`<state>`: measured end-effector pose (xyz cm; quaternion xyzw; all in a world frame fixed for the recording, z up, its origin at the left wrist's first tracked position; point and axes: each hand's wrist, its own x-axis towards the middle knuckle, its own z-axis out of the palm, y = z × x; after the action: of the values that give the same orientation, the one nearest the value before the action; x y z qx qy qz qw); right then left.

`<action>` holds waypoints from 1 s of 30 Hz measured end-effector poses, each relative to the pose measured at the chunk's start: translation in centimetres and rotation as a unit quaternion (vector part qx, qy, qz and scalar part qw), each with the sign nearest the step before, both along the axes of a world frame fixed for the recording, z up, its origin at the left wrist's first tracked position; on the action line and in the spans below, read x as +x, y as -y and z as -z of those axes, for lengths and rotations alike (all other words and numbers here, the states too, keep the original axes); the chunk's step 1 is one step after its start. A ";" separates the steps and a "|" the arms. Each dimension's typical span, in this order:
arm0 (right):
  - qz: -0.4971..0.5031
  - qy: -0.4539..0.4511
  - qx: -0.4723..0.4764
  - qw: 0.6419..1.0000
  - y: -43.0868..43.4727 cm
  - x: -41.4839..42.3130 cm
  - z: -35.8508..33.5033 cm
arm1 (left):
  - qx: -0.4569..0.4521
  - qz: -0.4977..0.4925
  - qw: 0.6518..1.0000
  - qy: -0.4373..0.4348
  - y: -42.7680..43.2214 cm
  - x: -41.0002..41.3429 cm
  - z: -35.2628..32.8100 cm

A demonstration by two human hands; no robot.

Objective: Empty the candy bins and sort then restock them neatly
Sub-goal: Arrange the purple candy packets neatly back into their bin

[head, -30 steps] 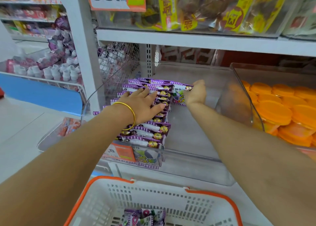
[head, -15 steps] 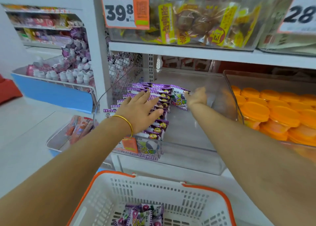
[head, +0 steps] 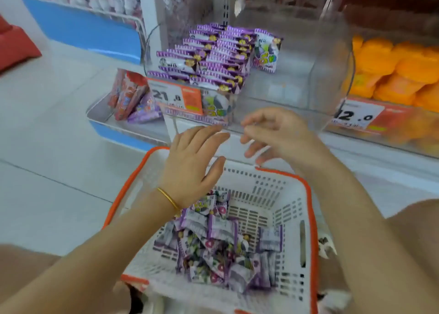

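Purple candy packets [head: 211,59] lie in neat overlapping rows in the left half of a clear plastic bin [head: 308,85]; one packet [head: 266,52] stands upright at their right end. Below, a white basket with an orange rim [head: 306,190] holds a loose heap of the same purple packets [head: 221,247]. My left hand [head: 190,164], with a gold bangle at the wrist, hovers over the basket's far edge, fingers straight and holding nothing. My right hand [head: 278,135] hangs beside it with loosely curled fingers, also holding nothing.
An orange price tag reading 21.8 [head: 175,97] sits on the bin's front. To the right a second clear bin holds orange packs [head: 392,74]. At the left a low blue-edged tray [head: 114,123] carries red and purple packets. White floor tiles lie beyond.
Both hands have pulled back out of the bin and down to the basket's far edge. The view has tipped downward, so the basket's heap now shows. The stacked rows stay in the bin.
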<state>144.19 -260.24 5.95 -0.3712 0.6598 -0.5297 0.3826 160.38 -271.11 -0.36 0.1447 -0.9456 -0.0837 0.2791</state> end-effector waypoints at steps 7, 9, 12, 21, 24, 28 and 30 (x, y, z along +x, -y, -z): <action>-0.129 -0.149 0.432 0.880 -3.7 0.1 23.5 | 0.143 -0.041 0.940 0.307 -2.5 3.1 10.4; -0.187 -0.270 0.462 0.824 -5.3 0.0 27.8 | 0.162 -0.046 0.930 0.328 -3.0 3.4 11.7; -0.216 -0.422 0.459 0.751 -7.1 -0.6 31.6 | 0.175 -0.053 0.929 0.322 -3.5 3.6 13.0; -0.279 -0.464 0.444 0.714 -5.9 -0.9 34.6 | 0.225 -0.050 0.912 0.340 -3.4 3.8 15.3; -0.299 -0.412 0.423 0.749 -5.5 -0.6 35.3 | 0.238 -0.058 0.908 0.340 -3.2 4.0 15.8; -0.296 -0.366 0.426 0.773 -5.0 0.2 35.5 | 0.240 -0.072 0.910 0.330 -3.3 4.0 15.6; -0.269 -0.355 0.416 0.793 -5.0 0.5 35.0 | 0.239 -0.074 0.916 0.313 -3.4 3.9 15.5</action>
<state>144.66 -255.28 -29.05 -0.5007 0.7794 0.0886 0.3659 164.31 -267.73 -15.81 0.2956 -0.9229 -0.2370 -0.0686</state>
